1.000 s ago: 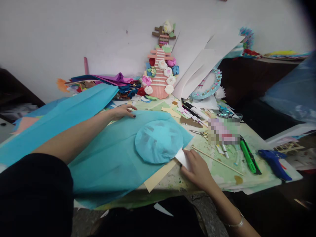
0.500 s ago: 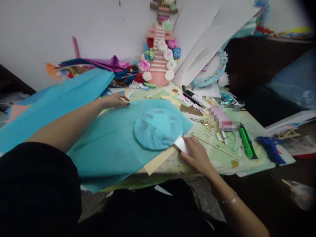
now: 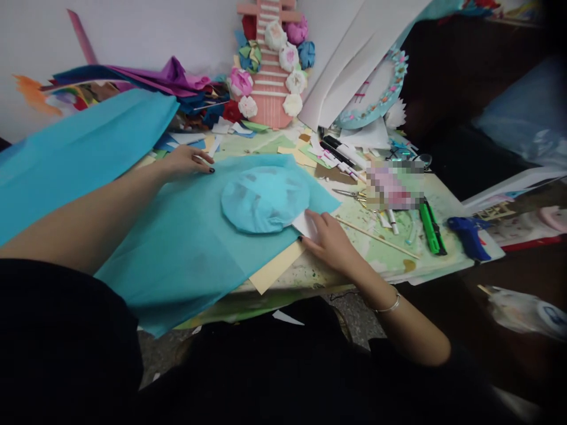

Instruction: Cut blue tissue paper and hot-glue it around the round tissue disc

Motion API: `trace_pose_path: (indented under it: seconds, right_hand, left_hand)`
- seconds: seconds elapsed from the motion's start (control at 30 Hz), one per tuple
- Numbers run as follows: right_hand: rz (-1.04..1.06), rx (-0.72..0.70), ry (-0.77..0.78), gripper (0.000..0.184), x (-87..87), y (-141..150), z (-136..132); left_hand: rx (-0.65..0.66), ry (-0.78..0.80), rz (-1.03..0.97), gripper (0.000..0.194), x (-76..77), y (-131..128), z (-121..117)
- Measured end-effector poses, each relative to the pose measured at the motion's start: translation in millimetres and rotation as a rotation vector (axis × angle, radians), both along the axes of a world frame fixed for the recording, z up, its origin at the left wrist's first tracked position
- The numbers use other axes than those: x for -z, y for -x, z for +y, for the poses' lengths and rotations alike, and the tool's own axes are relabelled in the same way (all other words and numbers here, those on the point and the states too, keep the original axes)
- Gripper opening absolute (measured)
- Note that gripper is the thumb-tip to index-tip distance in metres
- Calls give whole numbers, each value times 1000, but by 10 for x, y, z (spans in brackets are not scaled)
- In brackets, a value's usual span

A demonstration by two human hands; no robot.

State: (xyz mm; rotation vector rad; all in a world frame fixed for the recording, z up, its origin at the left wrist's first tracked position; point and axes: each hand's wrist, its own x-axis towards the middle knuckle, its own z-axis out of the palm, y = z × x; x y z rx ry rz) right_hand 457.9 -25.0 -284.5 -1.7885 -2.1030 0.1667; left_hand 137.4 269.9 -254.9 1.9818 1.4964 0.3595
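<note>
A large sheet of thin blue paper [image 3: 177, 236] lies across the table's front left. On it rests a round disc [image 3: 266, 198] covered in lighter blue paper, with darker patches showing through and a white tab [image 3: 306, 225] sticking out at its lower right. My right hand [image 3: 330, 239] grips that tab between thumb and fingers. At the sheet's upper left edge my left hand [image 3: 188, 161] lies with fingers stretched out and apart, holding nothing. A cream paper strip [image 3: 274, 273] pokes out from under the sheet.
Right of the disc lie scissors [image 3: 348, 193], a thin wooden stick [image 3: 378, 237], markers [image 3: 341, 150], a green cutter [image 3: 432, 227] and a blue glue gun [image 3: 469, 236]. Behind stands a pink flowered model [image 3: 272, 77]. Another blue sheet [image 3: 97, 130] spreads at left.
My view has tilted down and turned slightly right, shifting the scene up and left in the picture. Both hands keep about the same places on the sheet and the tab.
</note>
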Motion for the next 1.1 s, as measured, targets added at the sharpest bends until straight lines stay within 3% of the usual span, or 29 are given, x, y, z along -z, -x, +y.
trace_pose_path:
  seconds: [0.17, 0.3, 0.4, 0.47, 0.6, 0.7, 0.9, 1.1]
  right_hand:
    - [-45, 10, 25, 59, 26, -6, -106]
    - [-51, 38, -1, 58, 0, 19, -161]
    - [-44, 40, -8, 57, -14, 31, -166]
    - [-51, 35, -8, 57, -14, 28, -171]
    - [-68, 29, -9, 57, 5, 16, -200]
    - [-76, 45, -18, 56, 24, 18, -230]
    - [-123, 80, -50, 56, 61, -2, -278]
    - [-40, 77, -121, 49, 104, -50, -340]
  left_hand:
    - [-1, -72, 29, 42, -19, -34, -82]
    - [-97, -289, 33, 41, -64, -136, -238]
    - [-137, -547, 20, 30, -116, -285, -654]
    - [38, -674, 31, 13, -136, -409, -1106]
    - [539, -404, 44, 23, -76, -665, -2057]
    - [642, -336, 72, 34, 50, -818, -2438]
    - [639, -321, 194, 30, 235, -993, -2513]
    - [703, -341, 182, 16, 208, -1043, -2614]
